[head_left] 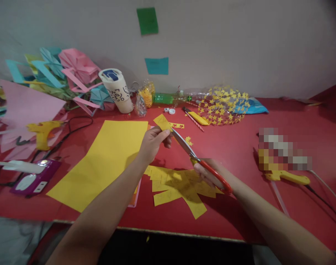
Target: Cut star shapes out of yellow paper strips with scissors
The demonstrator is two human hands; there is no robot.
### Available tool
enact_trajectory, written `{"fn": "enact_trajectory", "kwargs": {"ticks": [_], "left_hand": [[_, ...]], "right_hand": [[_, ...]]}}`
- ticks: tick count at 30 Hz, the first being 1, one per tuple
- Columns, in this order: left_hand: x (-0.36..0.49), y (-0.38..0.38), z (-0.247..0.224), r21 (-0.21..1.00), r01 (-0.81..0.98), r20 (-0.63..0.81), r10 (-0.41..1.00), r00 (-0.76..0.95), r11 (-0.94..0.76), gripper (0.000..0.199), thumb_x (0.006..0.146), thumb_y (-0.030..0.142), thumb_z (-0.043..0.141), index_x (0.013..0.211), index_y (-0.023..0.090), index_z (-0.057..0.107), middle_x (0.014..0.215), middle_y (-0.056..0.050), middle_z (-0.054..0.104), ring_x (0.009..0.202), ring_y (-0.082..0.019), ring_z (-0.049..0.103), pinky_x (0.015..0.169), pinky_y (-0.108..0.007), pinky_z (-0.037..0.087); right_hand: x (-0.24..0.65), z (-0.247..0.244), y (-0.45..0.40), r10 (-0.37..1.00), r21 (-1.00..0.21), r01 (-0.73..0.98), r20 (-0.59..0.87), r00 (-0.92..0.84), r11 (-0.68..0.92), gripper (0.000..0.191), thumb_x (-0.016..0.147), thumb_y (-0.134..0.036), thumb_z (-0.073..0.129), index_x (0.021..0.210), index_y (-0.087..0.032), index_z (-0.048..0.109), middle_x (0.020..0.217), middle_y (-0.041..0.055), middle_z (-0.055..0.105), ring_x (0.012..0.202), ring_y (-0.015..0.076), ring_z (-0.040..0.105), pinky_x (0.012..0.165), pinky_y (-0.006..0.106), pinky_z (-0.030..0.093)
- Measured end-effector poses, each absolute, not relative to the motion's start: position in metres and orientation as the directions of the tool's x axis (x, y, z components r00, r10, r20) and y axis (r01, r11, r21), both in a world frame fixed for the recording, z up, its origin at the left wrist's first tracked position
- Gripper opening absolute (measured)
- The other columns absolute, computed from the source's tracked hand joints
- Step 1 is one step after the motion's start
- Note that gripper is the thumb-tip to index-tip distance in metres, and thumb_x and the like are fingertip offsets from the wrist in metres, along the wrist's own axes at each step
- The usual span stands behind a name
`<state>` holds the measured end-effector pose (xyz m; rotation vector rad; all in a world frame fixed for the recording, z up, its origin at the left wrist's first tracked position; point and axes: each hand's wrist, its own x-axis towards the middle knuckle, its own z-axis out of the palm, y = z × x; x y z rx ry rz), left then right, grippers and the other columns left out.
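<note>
My left hand point(154, 142) pinches a small yellow paper piece point(162, 122) with faint pencil lines on it. My right hand point(208, 172) is closed on red-handled scissors point(213, 175), whose blades point up and left and meet the right edge of that piece. Below both hands, several yellow paper pieces point(179, 186) with drawn lines lie fanned out on the red table point(225, 224). Beside my left forearm lies a large yellow sheet point(115, 147). Small cut yellow stars point(188, 141) rest near the scissor blades.
Behind my hands stand a white tumbler point(119, 92), a green bottle point(163, 98) and a clear piece covered in yellow stars point(223, 106). Yellow glue guns lie at left point(43, 132) and right point(286, 177). A purple power box point(36, 178) and folded paper shapes point(76, 68) are at left.
</note>
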<state>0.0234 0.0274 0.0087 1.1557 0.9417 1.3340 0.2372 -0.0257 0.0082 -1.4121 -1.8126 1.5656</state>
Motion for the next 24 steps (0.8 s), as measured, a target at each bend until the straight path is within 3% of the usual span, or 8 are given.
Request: {"fn": "enact_trajectory", "kwargs": {"ticks": [9,24], "left_hand": [[0.0213,0.0273,0.0188,0.984,-0.164,0.081,0.995,0.058,-0.071,0.019,0.066,0.032,0.069,0.060,0.016,0.062,0.049,0.003,0.059,0.040,-0.007,0.052,0.041,-0.021,0.046],[0.0180,0.0274,0.0193,0.991,-0.125,0.067,0.995,0.071,-0.058,0.018,0.066,0.031,0.068,0.058,0.016,0.062,0.047,0.003,0.058,0.039,-0.007,0.051,0.041,-0.021,0.045]], "right_hand": [[0.2400,0.0043,-0.0247,0.826,-0.876,0.464,-0.358,-0.437,-0.134,0.057,0.075,-0.075,0.056,0.060,-0.023,0.037,0.049,-0.0056,0.045,0.032,0.0054,0.037,0.029,0.019,0.030],[0.2423,0.0096,-0.0257,0.820,-0.878,0.470,-0.331,-0.467,-0.087,0.057,0.078,-0.073,0.056,0.060,-0.022,0.040,0.048,-0.0054,0.043,0.037,0.0065,0.038,0.034,0.019,0.031]]}}
